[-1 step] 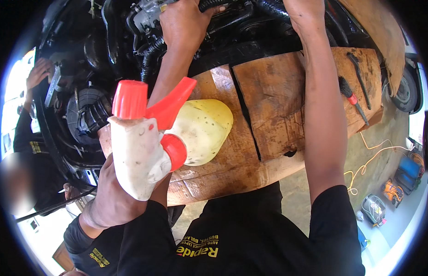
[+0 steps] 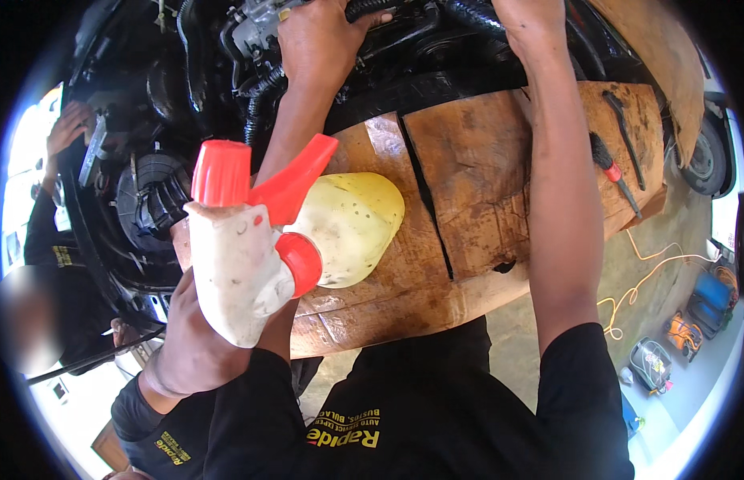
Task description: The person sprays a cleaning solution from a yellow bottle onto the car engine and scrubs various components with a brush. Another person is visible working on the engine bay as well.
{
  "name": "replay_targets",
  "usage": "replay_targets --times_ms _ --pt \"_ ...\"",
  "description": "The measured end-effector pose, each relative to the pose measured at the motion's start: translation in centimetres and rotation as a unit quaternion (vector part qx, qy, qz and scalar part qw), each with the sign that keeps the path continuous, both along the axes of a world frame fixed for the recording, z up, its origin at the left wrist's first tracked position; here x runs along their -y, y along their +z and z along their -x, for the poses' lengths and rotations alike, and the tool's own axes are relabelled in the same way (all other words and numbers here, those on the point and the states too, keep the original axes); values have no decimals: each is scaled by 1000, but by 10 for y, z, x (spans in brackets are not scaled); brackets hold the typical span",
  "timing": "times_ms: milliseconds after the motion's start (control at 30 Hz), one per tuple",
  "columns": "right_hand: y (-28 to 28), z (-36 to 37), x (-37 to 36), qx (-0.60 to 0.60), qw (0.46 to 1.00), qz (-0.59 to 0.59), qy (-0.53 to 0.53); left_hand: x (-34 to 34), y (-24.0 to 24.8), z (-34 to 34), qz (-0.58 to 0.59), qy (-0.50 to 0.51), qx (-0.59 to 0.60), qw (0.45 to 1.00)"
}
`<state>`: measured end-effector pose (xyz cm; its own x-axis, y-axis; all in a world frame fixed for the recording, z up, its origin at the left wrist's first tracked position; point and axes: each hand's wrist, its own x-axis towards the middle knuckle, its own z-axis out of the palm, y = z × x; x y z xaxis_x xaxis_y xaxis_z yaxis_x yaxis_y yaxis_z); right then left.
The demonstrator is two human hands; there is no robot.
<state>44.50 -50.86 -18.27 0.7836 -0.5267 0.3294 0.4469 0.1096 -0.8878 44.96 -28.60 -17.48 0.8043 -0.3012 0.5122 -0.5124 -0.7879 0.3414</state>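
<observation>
Both of my arms reach forward over the vehicle's edge into a dark engine bay. My left hand (image 2: 317, 36) is low among the engine parts, beside a grey metal part (image 2: 256, 32) and a black corrugated hose (image 2: 368, 8). Its thumb points right, while its other fingers are hidden. Further right, my right hand (image 2: 533, 22) is at the top edge near a thick black hose (image 2: 472, 14), its fingers out of sight. Between me and the bay is a yellowish spray bottle (image 2: 352, 228) with a white head and red trigger; a co-worker's hand (image 2: 200, 340) is behind that head.
Stained brown cardboard (image 2: 484, 176) covers the vehicle's near edge. On its right lie a red-handled brush (image 2: 608, 164) and a dark slim tool (image 2: 624, 132). Another person's hand (image 2: 68, 126) rests at far left. An orange cable (image 2: 628, 296) crosses the floor near a blue case (image 2: 712, 296).
The spray bottle's head has shifted very slightly left. My hands stay in nearly the same place.
</observation>
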Motion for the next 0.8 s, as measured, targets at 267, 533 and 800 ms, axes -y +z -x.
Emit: replay_targets --times_ms 267,533,800 --pt "50 59 15 -162 858 485 -46 -9 1 3 -27 -14 21 999" --pt "22 36 21 -230 826 511 -60 6 2 6 42 9 -33 999" --pt "12 33 17 -101 788 589 -145 2 1 6 43 15 -15 999"
